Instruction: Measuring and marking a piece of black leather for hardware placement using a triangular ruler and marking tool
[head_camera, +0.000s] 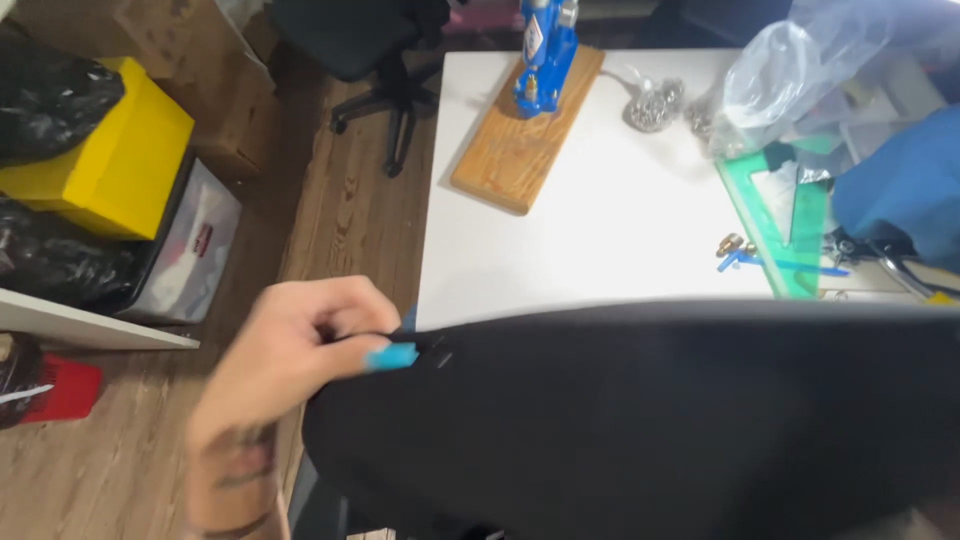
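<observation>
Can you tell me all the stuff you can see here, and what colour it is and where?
black fabric: one, black, big sheet across the near edge of the table
table: one, white, middle
wooden board: one, brown, far side of the table
press tool: one, blue, standing on the board
small metal parts: a pile in a clear bag, silver, right of the board
clear plastic bag: one, see-through, far right corner
triangle ruler: one, green, right side of the table
yellow box: one, yellow, on the left
office chair: one, black, behind the table
wood floor: brown, left of the table
left hand: one, pinching the fabric's left edge; right hand not seen
</observation>
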